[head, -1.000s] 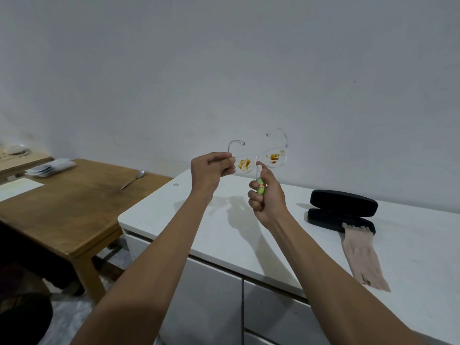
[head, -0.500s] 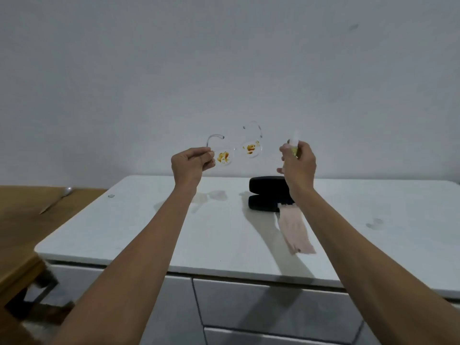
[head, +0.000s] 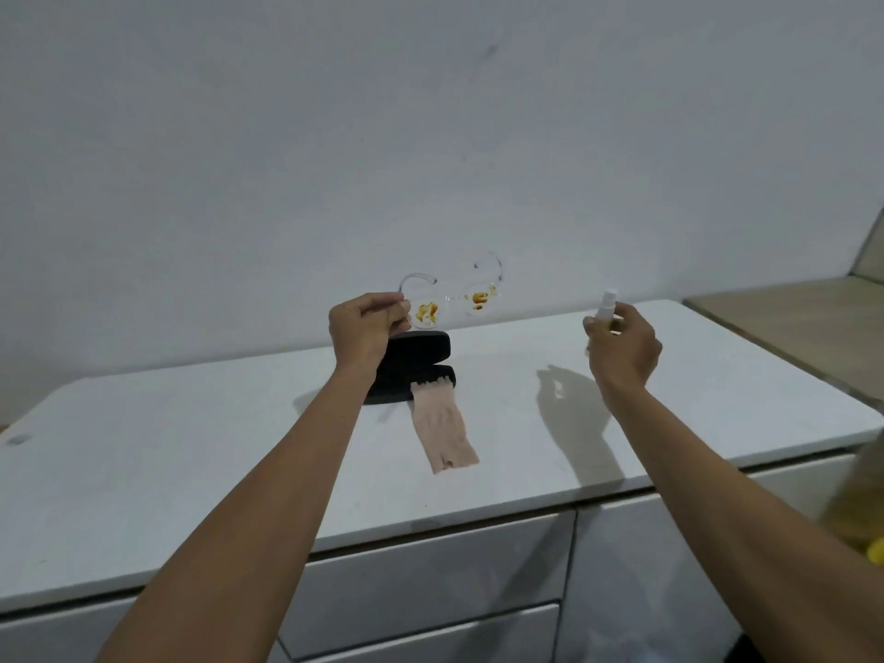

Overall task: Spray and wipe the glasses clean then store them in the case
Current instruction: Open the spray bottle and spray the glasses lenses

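Left hand (head: 363, 334) pinches the clear-framed glasses (head: 452, 299) at one lens rim, holding them above the table (head: 191, 447); both lenses carry orange smears. Right hand (head: 622, 346) grasps the spray bottle (head: 606, 311), its nozzle direction apparently unclear. The open case (head: 421, 361) and cloth (head: 442, 435) lie below. The frame looks light, fragile, best held by its rim.

i get one view only, from the head camera: it looks forward and slightly down over both forearms, the white tabletop (head: 191, 461) just below the fingers (head: 382, 306), wall close behind.
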### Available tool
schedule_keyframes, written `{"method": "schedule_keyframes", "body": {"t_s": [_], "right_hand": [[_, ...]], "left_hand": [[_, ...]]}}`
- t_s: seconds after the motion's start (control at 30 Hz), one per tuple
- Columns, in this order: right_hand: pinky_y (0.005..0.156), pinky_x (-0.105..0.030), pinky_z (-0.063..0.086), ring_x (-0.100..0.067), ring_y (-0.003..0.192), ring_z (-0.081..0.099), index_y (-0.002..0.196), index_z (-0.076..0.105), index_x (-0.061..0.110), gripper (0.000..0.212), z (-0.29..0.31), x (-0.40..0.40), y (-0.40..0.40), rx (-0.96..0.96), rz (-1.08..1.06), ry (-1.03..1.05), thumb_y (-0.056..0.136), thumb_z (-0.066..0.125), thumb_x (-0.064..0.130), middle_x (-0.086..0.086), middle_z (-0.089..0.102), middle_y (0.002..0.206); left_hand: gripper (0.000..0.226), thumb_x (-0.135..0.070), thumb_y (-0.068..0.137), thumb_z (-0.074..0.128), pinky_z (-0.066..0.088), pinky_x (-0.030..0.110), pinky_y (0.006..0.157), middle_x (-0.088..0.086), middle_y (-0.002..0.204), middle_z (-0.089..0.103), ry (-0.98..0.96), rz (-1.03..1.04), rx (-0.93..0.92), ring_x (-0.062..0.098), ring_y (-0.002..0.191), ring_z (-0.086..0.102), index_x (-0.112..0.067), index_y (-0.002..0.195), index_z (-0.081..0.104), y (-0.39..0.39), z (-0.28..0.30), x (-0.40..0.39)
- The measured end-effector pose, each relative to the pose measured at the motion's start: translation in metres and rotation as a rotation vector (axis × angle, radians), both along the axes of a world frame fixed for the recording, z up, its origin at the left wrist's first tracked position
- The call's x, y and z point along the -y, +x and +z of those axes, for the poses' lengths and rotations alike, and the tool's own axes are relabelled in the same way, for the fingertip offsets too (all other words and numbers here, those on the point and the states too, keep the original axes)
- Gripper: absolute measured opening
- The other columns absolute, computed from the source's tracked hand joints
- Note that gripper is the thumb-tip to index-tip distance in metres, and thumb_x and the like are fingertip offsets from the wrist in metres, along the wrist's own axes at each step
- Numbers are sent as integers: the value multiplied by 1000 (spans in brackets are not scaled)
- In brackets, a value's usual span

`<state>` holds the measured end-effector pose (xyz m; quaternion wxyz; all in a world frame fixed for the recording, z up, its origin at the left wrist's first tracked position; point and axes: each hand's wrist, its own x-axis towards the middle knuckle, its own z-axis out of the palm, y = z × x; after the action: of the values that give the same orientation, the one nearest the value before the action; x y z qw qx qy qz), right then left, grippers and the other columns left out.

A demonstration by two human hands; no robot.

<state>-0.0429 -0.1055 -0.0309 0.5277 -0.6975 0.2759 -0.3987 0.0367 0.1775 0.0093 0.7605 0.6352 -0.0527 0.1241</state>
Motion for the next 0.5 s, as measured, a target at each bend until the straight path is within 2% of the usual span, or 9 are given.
{"method": "schedule_keyframes", "body": {"t_s": [0.07, 0.13, 0.33, 0.43, 0.5], "right_hand": [[87, -35, 52, -28, 89, 69, 107, 72, 18, 18, -9, 9, -8, -64, -16, -14, 90, 71, 20, -6, 77, 97], [83, -31, 45, -28, 93, 65, 114, 72, 15, 22, -18, 13, -13, -115, -23, -26, 92, 70, 17, -9, 77, 104], [83, -34, 45, -35, 106, 67, 120, 70, 14, 25, -33, 11, -16, -180, -33, -40, 95, 69, 19, -13, 76, 111], [93, -40, 48, -36, 120, 61, 135, 63, 15, 43, -27, 4, -16, -160, -84, -63, 94, 70, 21, -14, 68, 130], [100, -46, 45, -37, 130, 51, 142, 56, 14, 53, -21, -4, -15, -64, -181, -197, 92, 71, 20, -16, 57, 142]], "left_hand": [[14, 3, 79, 82, 62, 24, 71, 15, 91, 78, 6, 0, -3, 26, 80, 76, -3, 91, 79, -2, -1, 3], [15, 3, 79, 82, 62, 24, 71, 15, 90, 79, 9, 5, -5, 26, 79, 77, -1, 93, 79, -2, -2, 2], [12, 4, 79, 82, 62, 24, 69, 14, 86, 78, 10, 27, -10, 25, 75, 76, -4, 88, 79, -1, -3, -10], [12, 4, 79, 82, 62, 24, 69, 14, 85, 78, 5, 40, -12, 25, 73, 76, -4, 88, 79, -2, -3, -18], [13, 5, 79, 82, 62, 24, 69, 14, 86, 78, 1, 48, -5, 23, 73, 76, -2, 90, 78, -3, -3, -24]]}}
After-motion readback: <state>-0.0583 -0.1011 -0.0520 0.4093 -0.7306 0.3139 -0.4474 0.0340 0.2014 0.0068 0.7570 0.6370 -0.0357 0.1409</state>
